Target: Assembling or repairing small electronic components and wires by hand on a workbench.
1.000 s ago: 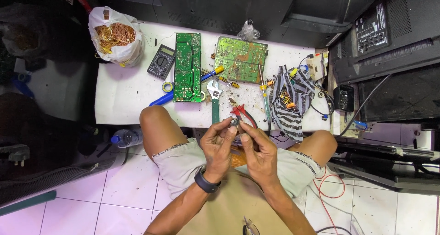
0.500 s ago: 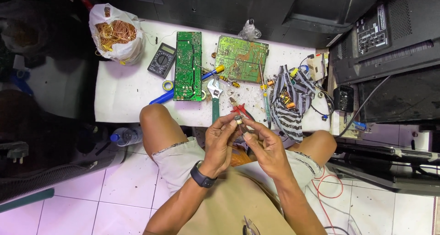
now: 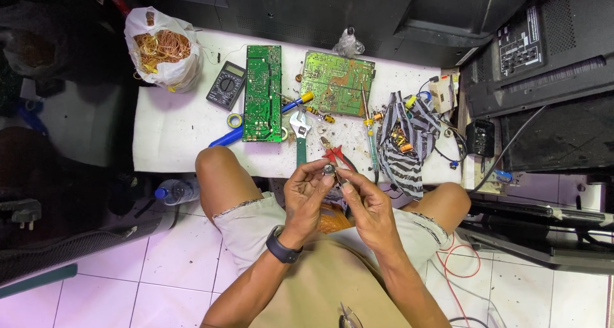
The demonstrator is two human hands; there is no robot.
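The counter (image 3: 173, 136) is white. Two circuit boards lie on it: a narrow board (image 3: 264, 92) in deep green, and a wider board (image 3: 337, 91) in paler yellow-green. The multimeter (image 3: 226, 85) is dark grey. A white plastic bag (image 3: 163, 46) at the counter's far left corner holds copper-orange wire. The screwdriver (image 3: 262, 120) is blue with a yellow tip, the wrench (image 3: 300, 139) has a green handle, and the pliers (image 3: 334, 154) have red grips. A cloth (image 3: 403, 149) is striped black and white. The shorts (image 3: 246, 222) are beige, the wristband (image 3: 281, 245) black. Floor tiles (image 3: 160, 283) are white.
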